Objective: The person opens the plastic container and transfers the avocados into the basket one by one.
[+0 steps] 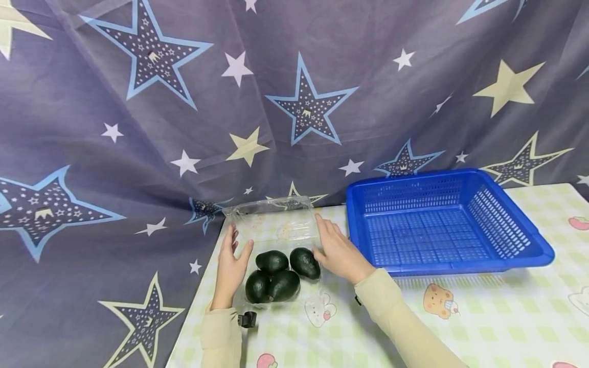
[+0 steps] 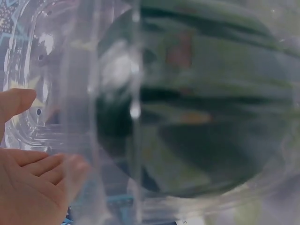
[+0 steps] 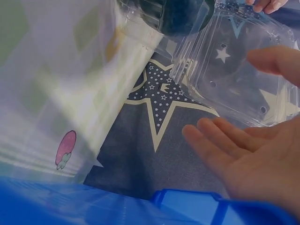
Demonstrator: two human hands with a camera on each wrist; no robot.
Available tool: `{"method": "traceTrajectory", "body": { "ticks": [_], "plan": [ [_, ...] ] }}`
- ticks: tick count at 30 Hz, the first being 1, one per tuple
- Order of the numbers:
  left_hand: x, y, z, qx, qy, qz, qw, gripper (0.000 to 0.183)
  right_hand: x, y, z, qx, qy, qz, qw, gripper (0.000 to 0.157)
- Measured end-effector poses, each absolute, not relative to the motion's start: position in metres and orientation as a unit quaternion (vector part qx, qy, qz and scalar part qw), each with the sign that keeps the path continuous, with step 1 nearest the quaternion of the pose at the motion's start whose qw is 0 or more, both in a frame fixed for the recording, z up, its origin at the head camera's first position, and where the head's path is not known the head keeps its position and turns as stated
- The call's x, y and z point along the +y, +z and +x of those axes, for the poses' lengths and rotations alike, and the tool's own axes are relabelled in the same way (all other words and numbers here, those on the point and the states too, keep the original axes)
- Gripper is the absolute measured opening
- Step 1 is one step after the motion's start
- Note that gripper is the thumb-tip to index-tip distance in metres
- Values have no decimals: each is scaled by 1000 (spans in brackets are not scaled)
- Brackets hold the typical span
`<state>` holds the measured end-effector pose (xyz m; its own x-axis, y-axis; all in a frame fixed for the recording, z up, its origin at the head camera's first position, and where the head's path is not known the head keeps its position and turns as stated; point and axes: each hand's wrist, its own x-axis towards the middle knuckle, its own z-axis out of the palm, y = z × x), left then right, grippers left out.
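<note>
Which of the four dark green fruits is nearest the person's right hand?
The back right fruit: it lies just beside the right hand, while the other three sit further left.

A blue basket (image 1: 423, 235) is standing on the checked cloth (image 1: 382, 332) covering the table (image 1: 497, 317); a starry curtain (image 1: 257, 112) is hanging behind.

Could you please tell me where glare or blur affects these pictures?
Head view: evenly lit, with the blue basket clearly outlined; left wrist view: bright glints on the clear plastic box, and the avocado behind it blurred; right wrist view: tablecloth soft and hazy, starry curtain crisper.
</note>
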<state>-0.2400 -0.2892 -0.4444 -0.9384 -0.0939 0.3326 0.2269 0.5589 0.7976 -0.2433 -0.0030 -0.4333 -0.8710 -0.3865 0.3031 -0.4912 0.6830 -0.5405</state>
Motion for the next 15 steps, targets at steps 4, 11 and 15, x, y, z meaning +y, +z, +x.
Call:
{"method": "traceTrajectory", "body": {
  "ticks": [4,11,15],
  "plan": [
    [-290,-444,-238,-868,-468,-32,162,76,-4,-433,-243,-916,310,240,83,81],
    [-290,-448,-237,-867,-467,-29,173,68,-4,-432,-242,-919,303,241,78,82],
    [-291,-455,-234,-869,-451,-43,200,53,-4,-433,-242,-920,294,246,79,76]
  ]
}}
